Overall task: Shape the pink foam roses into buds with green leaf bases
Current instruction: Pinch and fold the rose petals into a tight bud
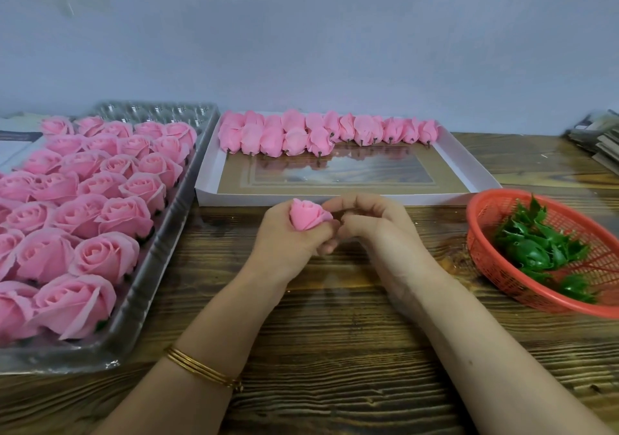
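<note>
Within the curled left hand (288, 238) sits a pink rose (306, 216).

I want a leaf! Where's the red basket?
Head view: the red basket sits on the wooden table's right side, beside the white tray's near corner, right of the right hand.

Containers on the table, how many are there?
3: clear tray with open roses, left; white box with buds, middle; red basket with leaf bases, right.
</note>
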The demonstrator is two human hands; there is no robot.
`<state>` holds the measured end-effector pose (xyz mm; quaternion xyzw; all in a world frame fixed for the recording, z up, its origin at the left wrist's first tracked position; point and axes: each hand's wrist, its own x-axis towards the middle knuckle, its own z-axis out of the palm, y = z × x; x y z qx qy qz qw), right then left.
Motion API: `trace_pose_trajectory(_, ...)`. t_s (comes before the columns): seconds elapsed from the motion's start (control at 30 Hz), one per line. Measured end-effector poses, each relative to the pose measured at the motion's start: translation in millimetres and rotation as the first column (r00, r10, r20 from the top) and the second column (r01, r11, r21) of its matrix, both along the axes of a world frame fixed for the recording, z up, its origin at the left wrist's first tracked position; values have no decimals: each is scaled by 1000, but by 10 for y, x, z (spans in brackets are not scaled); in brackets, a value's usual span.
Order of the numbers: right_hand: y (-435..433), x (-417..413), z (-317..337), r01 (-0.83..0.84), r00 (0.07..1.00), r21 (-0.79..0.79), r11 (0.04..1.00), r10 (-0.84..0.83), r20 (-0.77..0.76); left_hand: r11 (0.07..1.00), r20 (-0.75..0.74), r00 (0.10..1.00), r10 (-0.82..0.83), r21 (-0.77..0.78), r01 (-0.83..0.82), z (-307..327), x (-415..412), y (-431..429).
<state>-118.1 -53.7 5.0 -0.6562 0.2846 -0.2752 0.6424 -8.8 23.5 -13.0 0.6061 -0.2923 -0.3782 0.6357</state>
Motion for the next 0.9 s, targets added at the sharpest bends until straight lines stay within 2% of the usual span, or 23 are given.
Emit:
trace_pose_trajectory(0.17,-23,-6,20,16,993,-4,1000,-15,115,998,149,987,-58,0,58,0,-26,-19)
trace_pose_trajectory(0.3,32,-4,52,-49,986,-44,998,55,154,997,144,987,-66,-25,71,30,-64,-3)
trace_pose_trajectory(0.5,93,29,32,-16,993,-127,992,31,115,996,148,987,-70,-46,78,55,-47,-14)
trace_pose_trajectory(0.6,67,27,9,41,989,-37,998,-35,145,997,103,995,-9,-69,16,42,-42,-17)
trace_pose_trajectory(0.73,27,32,-4,138,987,-59,989,-132,95,993,34,997,66,-100,-62,51,-32,-44)
trace_pose_trajectory(0.83,70,34,9,33,998,-76,997,-29,50,985,-166,984,68,-147,-93,77,-23,-45)
trace_pose_trajectory(0.9,94,49,-6,-38,999,-94,995,38,-5,983,-211,976,61,-157,-95,87,-13,-38)
